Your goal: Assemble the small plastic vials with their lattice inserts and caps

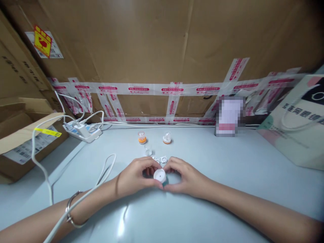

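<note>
Between my two hands is a small white round piece [159,175], its flat face with a dark centre dot turned up towards me. A bit of teal shows at its lower right side. My left hand [141,173] pinches it between thumb and fingers. From the other side, the fingertips and thumb of my right hand [184,175] close around it. Just beyond my fingers lie small white gear-like parts [163,159]. Behind them stand a clear plastic cup [148,151], a clear-topped piece with an orange base [142,137] and a similar white-and-orange piece [167,137].
A power strip [87,133] with plugs sits at the back left, and a white cable [76,206] crosses over my left forearm. An open carton [30,145] stands left. Large cardboard [152,44] walls the back. A blurred phone-like object [230,116] and a paper bag [296,135] are right.
</note>
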{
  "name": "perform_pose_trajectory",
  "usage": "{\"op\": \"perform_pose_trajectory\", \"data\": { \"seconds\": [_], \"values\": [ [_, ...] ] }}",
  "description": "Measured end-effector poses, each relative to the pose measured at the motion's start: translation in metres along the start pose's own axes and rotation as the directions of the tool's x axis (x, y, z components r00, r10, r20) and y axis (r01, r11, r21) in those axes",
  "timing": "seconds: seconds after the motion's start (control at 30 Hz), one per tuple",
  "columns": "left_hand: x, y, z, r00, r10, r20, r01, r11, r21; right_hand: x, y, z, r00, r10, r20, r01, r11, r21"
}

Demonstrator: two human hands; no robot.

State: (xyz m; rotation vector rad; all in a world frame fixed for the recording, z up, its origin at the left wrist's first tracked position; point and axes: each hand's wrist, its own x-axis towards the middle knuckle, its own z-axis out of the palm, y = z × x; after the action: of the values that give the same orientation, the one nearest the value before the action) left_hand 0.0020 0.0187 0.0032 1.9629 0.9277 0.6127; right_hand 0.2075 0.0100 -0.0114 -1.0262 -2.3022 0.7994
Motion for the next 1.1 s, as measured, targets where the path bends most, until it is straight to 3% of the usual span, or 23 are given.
{"op": "perform_pose_trajectory", "data": {
  "seconds": [0.1,0.43,0.67,1.1],
  "values": [
    [-0.004,0.004,0.002,0.994,0.108,-0.002,-0.106,0.979,0.172,0.001,0.001,0.0,1.0,-0.001,-0.004,0.001,1.0,0.012],
    [-0.005,0.002,0.011,0.971,0.238,-0.004,-0.223,0.916,0.335,0.0,0.001,0.0,1.0,0.008,0.02,-0.008,1.0,0.028],
    [-0.004,0.001,0.011,0.97,0.244,-0.011,-0.225,0.911,0.346,0.003,0.001,-0.003,0.999,-0.011,0.032,0.01,0.999,0.033],
    [-0.001,0.008,0.01,0.994,0.105,0.009,-0.102,0.944,0.315,0.002,0.001,-0.002,0.999,-0.032,0.02,0.032,0.999,0.001]
  ]
}}
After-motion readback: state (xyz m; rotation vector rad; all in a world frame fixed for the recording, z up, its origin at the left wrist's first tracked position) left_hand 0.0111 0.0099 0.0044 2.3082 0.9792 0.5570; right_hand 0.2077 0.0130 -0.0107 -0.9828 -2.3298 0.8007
